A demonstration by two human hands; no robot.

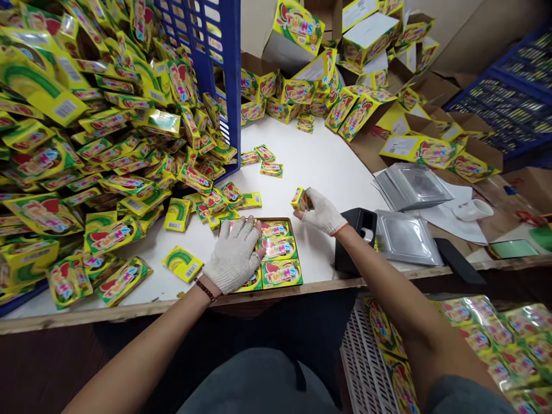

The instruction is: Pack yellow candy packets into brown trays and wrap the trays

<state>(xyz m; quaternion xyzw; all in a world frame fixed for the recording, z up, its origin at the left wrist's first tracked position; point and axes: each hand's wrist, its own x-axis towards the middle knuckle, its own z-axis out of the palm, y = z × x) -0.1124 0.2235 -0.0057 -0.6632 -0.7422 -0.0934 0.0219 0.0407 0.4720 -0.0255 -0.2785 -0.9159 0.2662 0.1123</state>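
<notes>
My left hand [237, 253], in a white knit glove, lies flat with fingers spread on small yellow-green candy boxes [282, 273]. These sit in rows inside a shallow open carton [291, 230] at the table's front edge, and my palm hides part of them. To the right of the carton, my gloved right hand [321, 213] pinches one small candy box [298, 199] just above the white table [319, 155]. Several loose candy boxes [181, 263] lie left of the carton.
A big heap of candy boxes [107, 149] spills from a blue crate [232, 75] at left. Opened display cartons [297, 92] crowd the back. On the right are a black holder [345, 253], clear plastic covers [407, 238] and a tape roll [473, 210]. Filled packs [513, 345] stand below.
</notes>
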